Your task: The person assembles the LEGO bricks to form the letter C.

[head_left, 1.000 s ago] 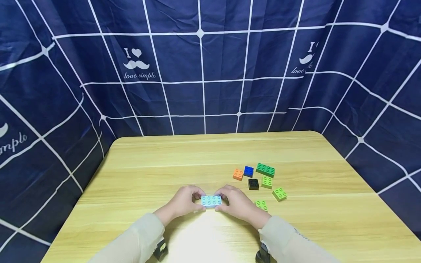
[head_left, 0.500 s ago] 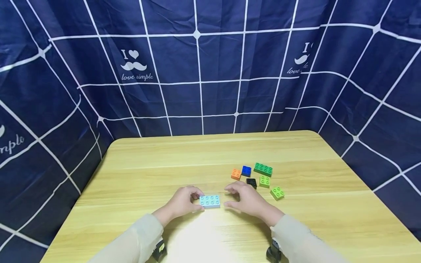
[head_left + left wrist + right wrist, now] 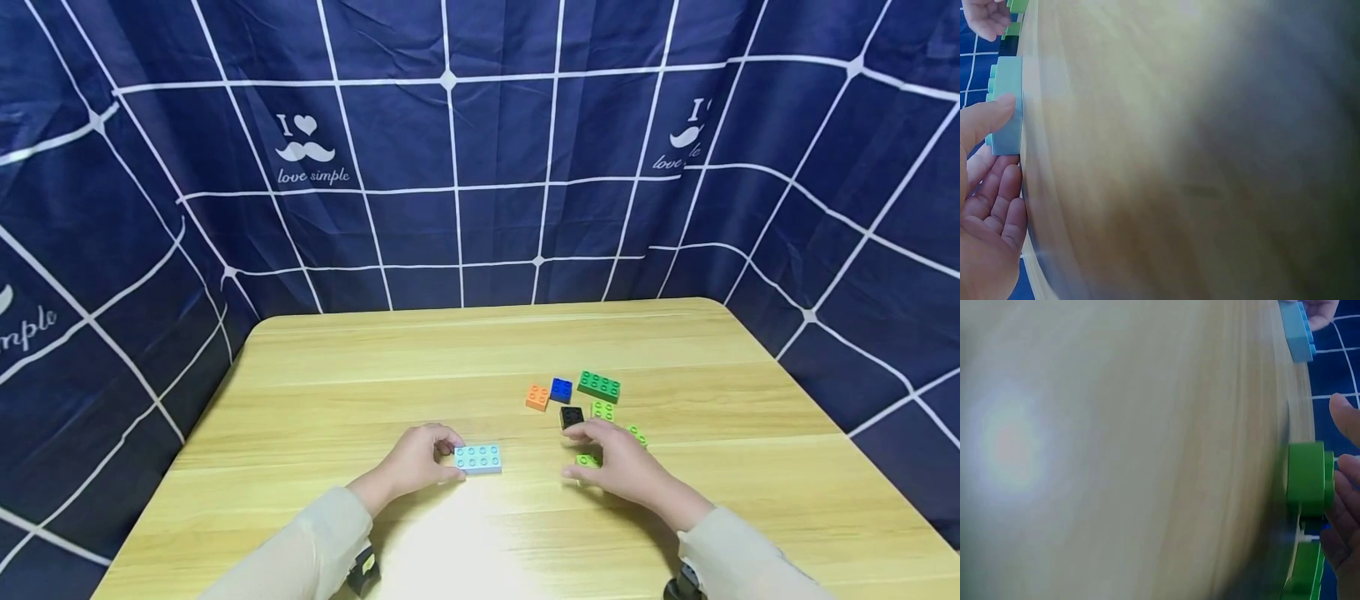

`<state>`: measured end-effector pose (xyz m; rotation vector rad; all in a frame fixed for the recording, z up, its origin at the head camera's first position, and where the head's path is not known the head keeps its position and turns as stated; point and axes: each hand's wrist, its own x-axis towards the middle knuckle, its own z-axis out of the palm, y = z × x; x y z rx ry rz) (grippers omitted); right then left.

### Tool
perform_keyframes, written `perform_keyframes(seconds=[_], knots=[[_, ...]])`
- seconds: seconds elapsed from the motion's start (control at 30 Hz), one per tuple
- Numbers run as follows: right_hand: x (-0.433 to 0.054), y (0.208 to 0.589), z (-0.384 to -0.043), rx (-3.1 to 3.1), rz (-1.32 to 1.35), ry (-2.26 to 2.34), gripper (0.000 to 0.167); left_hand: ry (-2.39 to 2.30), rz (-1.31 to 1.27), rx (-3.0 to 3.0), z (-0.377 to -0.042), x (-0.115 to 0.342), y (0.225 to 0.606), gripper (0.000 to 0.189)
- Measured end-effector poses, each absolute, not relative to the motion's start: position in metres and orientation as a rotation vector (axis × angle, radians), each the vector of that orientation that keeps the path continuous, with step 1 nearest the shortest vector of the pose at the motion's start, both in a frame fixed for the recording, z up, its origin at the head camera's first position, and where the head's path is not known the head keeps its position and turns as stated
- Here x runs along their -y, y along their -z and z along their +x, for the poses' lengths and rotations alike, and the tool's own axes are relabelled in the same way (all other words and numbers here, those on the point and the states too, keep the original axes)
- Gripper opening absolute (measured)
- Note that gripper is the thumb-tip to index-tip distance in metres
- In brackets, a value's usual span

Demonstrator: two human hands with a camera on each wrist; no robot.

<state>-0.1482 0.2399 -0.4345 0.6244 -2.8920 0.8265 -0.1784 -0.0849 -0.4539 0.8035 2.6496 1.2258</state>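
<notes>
A light blue eight-stud toy brick (image 3: 477,458) lies on the wooden table. My left hand (image 3: 420,457) pinches its left end, the thumb (image 3: 1004,106) pressed on its near side in the left wrist view. Over to the right, my right hand (image 3: 618,460) hovers with thumb and fingers spread apart, holding nothing. A lime green brick (image 3: 587,461) sits in its spread, partly hidden by the hand; the right wrist view has this green brick (image 3: 1307,478) close beside the fingers, contact unclear. Just past the fingertips is a black brick (image 3: 572,417).
Behind the right hand lie an orange brick (image 3: 537,397), a blue brick (image 3: 561,390), a long dark green brick (image 3: 599,386) and two more lime bricks, one (image 3: 603,410) near the black brick, another (image 3: 637,435) half covered. A dark blue curtain (image 3: 405,225) surrounds the table (image 3: 337,367).
My right hand has let go of the light blue brick and moved right to the lime green brick. The left hand keeps its pinch on the light blue brick, almost unmoved.
</notes>
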Motion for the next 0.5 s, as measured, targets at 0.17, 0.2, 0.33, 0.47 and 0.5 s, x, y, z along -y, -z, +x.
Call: perform_keyframes(seconds=[0.17, 0.2, 0.33, 0.47, 0.5], knots=[[-0.251, 0.437, -0.143, 2.874, 0.638, -0.808, 0.058, -1.228, 0.804, -2.649, -0.178, 0.085, 0.454, 0.030], [-0.253, 0.438, -0.142, 2.871, 0.642, -0.801, 0.058, -1.228, 0.802, -2.649, -0.178, 0.085, 0.454, 0.030], [-0.259, 0.443, -0.140, 2.859, 0.654, -0.772, 0.058, -1.226, 0.790, -2.646, -0.178, 0.085, 0.453, 0.030], [-0.261, 0.444, -0.138, 2.858, 0.657, -0.755, 0.056, -1.230, 0.788, -2.643, -0.178, 0.085, 0.453, 0.030], [-0.262, 0.444, -0.137, 2.860, 0.656, -0.750, 0.055, -1.228, 0.786, -2.644, -0.178, 0.085, 0.453, 0.030]])
